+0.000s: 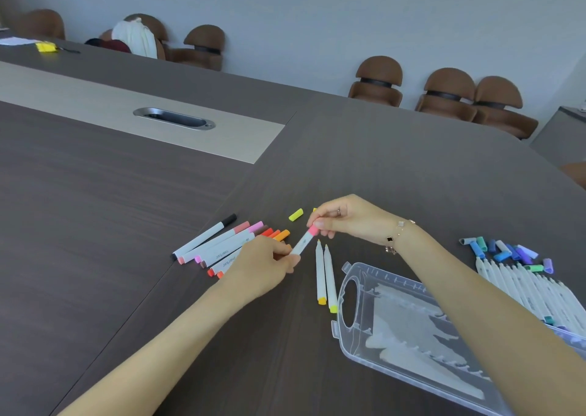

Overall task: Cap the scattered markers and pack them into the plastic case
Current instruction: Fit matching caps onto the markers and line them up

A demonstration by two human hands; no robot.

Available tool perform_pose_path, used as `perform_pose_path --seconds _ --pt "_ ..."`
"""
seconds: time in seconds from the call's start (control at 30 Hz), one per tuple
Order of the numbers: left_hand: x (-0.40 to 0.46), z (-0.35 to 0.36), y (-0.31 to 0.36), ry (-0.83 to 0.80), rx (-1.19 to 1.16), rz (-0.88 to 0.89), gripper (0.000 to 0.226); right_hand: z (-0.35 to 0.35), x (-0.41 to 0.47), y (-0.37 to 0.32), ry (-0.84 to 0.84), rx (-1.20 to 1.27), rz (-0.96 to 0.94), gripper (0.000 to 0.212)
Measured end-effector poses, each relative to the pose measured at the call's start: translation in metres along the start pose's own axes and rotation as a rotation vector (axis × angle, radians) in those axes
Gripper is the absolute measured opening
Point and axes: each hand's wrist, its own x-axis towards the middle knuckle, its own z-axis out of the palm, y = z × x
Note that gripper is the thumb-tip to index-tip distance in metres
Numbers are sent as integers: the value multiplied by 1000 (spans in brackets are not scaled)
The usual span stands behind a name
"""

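Observation:
My left hand (pixel 264 265) grips the white barrel of a marker (pixel 301 244), and my right hand (pixel 345 217) pinches the pink cap (pixel 313 230) on its upper end. A fan of capped markers (pixel 218 243) in black, pink, brown, red and orange lies just left of my left hand. Two uncapped markers (pixel 325 273) with yellow and orange ends lie side by side below my hands. A loose yellow-green cap (pixel 296 214) sits above them. The clear plastic case (pixel 406 330) lies open at the lower right, partly under my right forearm.
At the far right lie several uncapped white markers (pixel 526 285) and a heap of blue, green and purple caps (pixel 507 252). A metal cable slot (pixel 174 118) sits in the table's pale strip. Brown chairs (pixel 444 92) line the far table edge.

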Motion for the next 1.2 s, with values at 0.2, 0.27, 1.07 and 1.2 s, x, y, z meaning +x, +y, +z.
perform_pose_path --seconds 0.2,0.27,1.07,1.2 --pt "3 -13 -4 60 185 -17 30 0 6 4 72 -33 22 18" --pt "4 -9 -2 14 366 -26 39 -4 11 16 243 -139 44 17" --pt "13 31 40 -159 438 -64 21 6 38 41 262 -672 181 20" --pt "12 25 35 -121 425 -25 21 3 20 37 392 -312 171 18"
